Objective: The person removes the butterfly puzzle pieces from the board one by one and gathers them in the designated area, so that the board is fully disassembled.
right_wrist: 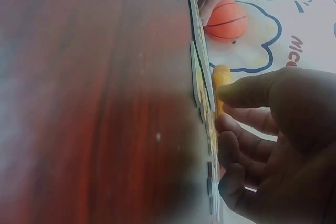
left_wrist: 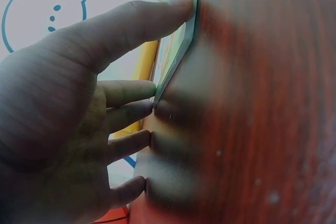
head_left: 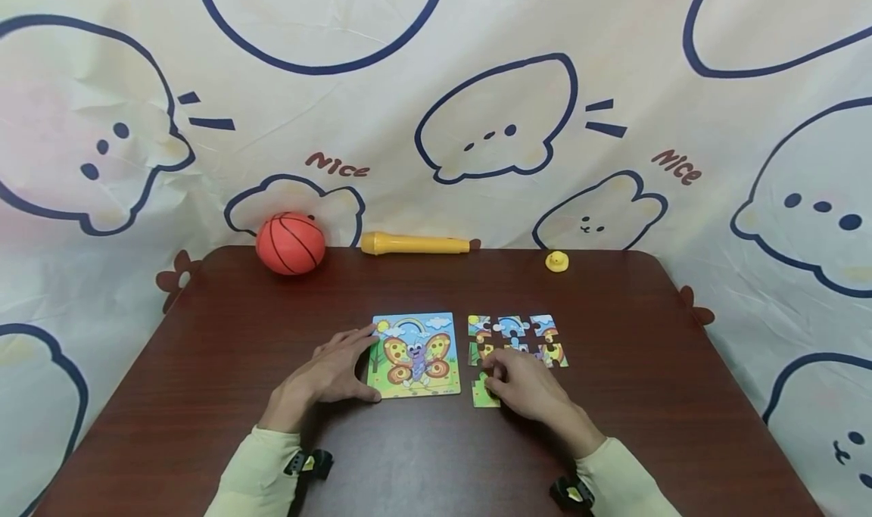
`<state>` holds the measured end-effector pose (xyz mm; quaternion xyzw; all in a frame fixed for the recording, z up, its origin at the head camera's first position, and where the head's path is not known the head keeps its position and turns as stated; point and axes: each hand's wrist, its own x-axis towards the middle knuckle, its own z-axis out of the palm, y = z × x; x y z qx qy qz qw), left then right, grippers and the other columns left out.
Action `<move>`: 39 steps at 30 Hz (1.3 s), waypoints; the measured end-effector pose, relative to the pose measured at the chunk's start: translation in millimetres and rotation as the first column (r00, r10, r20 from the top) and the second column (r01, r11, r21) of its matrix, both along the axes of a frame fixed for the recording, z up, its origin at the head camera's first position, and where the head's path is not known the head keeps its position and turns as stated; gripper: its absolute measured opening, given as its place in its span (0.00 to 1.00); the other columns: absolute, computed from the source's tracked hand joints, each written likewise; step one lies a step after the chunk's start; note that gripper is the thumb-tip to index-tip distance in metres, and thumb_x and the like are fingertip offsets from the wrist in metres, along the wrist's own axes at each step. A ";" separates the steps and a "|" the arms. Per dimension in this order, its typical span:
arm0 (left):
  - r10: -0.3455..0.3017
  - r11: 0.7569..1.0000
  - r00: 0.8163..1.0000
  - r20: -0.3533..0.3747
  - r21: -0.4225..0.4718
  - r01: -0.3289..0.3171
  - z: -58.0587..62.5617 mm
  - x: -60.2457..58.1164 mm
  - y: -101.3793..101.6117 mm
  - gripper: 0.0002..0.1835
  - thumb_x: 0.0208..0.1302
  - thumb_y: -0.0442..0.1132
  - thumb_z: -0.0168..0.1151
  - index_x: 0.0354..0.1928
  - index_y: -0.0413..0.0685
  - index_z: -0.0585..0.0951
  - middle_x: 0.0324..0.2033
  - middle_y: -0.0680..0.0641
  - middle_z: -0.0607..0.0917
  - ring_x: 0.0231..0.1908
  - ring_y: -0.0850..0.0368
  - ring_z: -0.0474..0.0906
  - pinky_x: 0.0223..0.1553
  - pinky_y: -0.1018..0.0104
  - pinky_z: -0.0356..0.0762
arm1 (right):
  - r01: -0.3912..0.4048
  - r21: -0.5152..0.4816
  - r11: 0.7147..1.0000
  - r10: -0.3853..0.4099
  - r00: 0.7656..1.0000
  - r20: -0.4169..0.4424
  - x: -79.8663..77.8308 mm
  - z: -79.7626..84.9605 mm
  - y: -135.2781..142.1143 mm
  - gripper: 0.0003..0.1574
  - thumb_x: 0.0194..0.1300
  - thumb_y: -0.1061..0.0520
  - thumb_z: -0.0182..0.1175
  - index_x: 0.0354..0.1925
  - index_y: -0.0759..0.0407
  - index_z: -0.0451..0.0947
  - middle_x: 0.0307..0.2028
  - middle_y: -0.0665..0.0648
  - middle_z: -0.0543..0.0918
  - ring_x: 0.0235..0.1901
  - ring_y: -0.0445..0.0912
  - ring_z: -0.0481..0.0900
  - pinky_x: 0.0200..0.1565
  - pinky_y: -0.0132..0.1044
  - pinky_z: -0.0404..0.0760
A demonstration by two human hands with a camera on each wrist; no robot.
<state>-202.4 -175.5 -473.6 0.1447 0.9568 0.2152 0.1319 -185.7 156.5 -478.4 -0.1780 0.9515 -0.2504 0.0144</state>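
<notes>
A square butterfly picture board (head_left: 417,354) lies flat on the table. My left hand (head_left: 338,367) is at its left side, thumb at the lower left corner and straight fingers spread toward the upper left. In the left wrist view the thumb (left_wrist: 152,19) rests on the board's edge. Right of the board, loose jigsaw pieces (head_left: 544,325) lie in rows. My right hand (head_left: 524,384) is over the lower rows with loosely bent fingers and hides several pieces. A green corner piece (head_left: 485,396) shows beside its thumb. The right wrist view shows a gap between thumb and index fingertips.
Along the table's far edge are a red toy basketball (head_left: 291,243), a yellow microphone-shaped toy (head_left: 417,244) and a small yellow duck (head_left: 556,261). A patterned cloth (head_left: 381,116) hangs behind the dark wooden table (head_left: 204,365).
</notes>
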 end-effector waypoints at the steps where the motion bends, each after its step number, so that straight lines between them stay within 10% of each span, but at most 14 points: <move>1: -0.001 1.000 1.000 0.000 0.000 0.001 0.0 0.1 0.3 0.53 0.41 0.60 0.77 0.71 0.52 0.66 0.75 0.51 0.57 0.72 0.44 0.53 0.64 0.31 0.56 | 0.000 0.004 1.000 0.000 1.000 -0.006 -0.6 0.2 -1.9 0.08 0.59 0.54 0.67 0.40 0.47 0.82 0.25 0.41 0.74 0.23 0.35 0.68 0.27 0.29 0.67; 18: 0.014 1.000 1.000 0.007 -0.017 -0.014 1.2 -0.9 3.7 0.54 0.40 0.60 0.78 0.71 0.53 0.66 0.75 0.51 0.57 0.72 0.44 0.53 0.64 0.31 0.55 | -0.130 0.041 0.991 0.132 0.990 -0.054 -5.2 3.2 -36.9 0.24 0.62 0.47 0.65 0.56 0.48 0.78 0.49 0.48 0.79 0.49 0.43 0.76 0.50 0.43 0.78; 39: 0.018 1.000 1.000 0.013 -0.016 -0.018 2.2 0.9 3.4 0.53 0.40 0.60 0.77 0.71 0.53 0.66 0.75 0.52 0.57 0.72 0.44 0.53 0.64 0.32 0.56 | -0.336 0.143 0.931 0.349 0.934 -0.076 -12.3 5.7 -69.0 0.20 0.63 0.54 0.61 0.55 0.49 0.79 0.50 0.46 0.83 0.50 0.43 0.78 0.52 0.41 0.76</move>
